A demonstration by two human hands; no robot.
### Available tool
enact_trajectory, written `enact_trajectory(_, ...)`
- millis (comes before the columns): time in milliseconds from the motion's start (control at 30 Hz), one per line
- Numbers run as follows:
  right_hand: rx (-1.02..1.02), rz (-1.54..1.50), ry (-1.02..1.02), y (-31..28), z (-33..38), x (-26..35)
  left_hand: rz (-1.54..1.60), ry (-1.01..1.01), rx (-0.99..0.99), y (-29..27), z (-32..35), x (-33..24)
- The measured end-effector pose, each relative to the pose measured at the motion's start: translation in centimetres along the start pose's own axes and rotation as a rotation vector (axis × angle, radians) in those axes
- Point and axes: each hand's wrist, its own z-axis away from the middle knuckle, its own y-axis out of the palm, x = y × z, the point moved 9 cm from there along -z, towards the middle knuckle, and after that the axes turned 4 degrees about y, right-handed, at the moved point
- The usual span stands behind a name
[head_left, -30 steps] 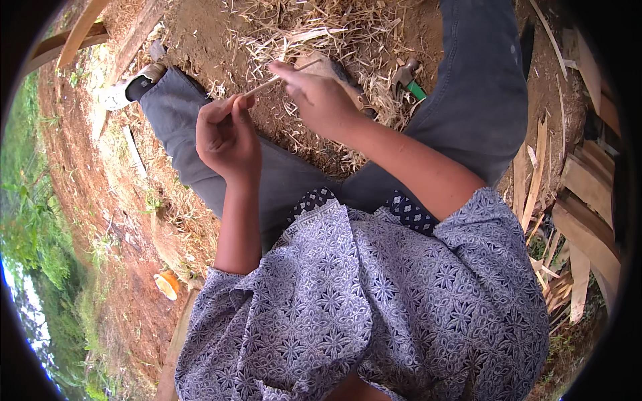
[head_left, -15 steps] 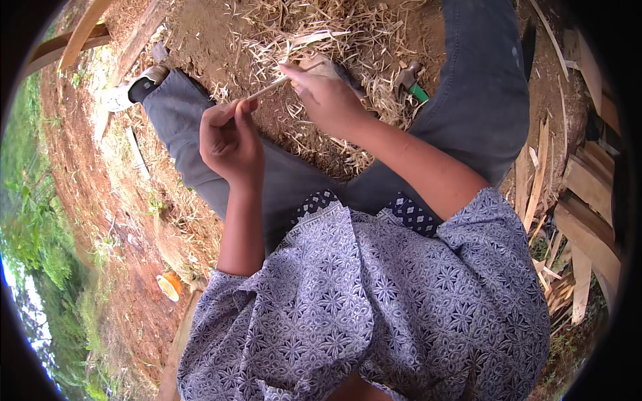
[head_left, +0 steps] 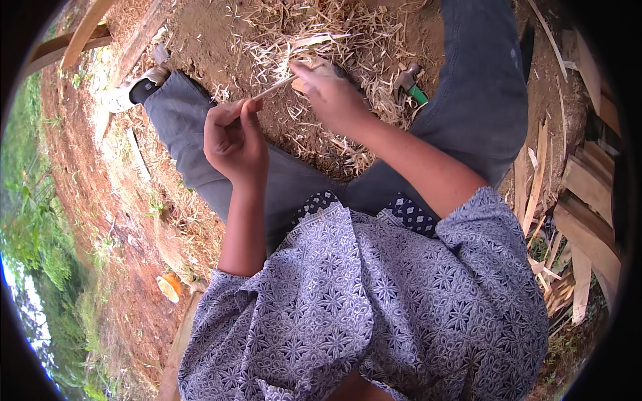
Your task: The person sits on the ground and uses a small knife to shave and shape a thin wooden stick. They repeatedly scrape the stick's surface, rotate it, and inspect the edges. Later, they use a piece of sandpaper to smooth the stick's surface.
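Note:
A thin, pale wooden stick [head_left: 275, 89] slants between my two hands, above the ground between my spread legs. My left hand [head_left: 235, 139] pinches its nearer end between thumb and fingertips, the other fingers curled in. Farther up and to the right, my right hand [head_left: 333, 100] closes over the stick's other end, thumb and forefinger along it. The palm side of that hand is partly hidden, so I cannot tell whether it also holds a small tool. Below the hands lies a heap of pale wood shavings [head_left: 304, 41].
A hammer [head_left: 410, 82] with a green handle lies by my right thigh. Split wooden boards and strips [head_left: 583, 220] are piled at the far right. An orange cup-like object [head_left: 170, 286] sits on the dirt at left, near a plank [head_left: 179, 347].
Both hands have shifted slightly to the right with the stick. My left hand stays pinched on it, and my right hand stays closed over its other end.

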Motion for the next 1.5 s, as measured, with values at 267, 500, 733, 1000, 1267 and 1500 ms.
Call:
enact_trajectory(267,-0.023,0.039,-0.019,0.1,0.3,0.2,-0.036,0.037,0.018,0.2,-0.3,0.3)
enact_trajectory(500,0.074,-0.087,0.054,0.3,0.5,0.6,-0.004,0.006,-0.008,-0.9,0.5,0.3)
enact_trajectory(733,0.061,0.096,0.157,0.1,-1.0,-5.0,-0.125,-0.069,0.005,-2.5,1.7,1.2)
enact_trajectory(1000,-0.187,0.079,0.046,-0.1,-3.3,-9.2,-0.273,-0.07,0.048,-2.4,2.9,3.1)
enact_trajectory(1267,-0.233,0.112,0.029,1.3,-6.9,-10.3,-0.65,-0.078,0.17,-1.6,1.4,2.5)
enact_trajectory(1500,-0.162,0.049,-0.233,2.5,-6.1,-7.1,-0.605,-0.062,0.138,-0.7,0.3,3.9)
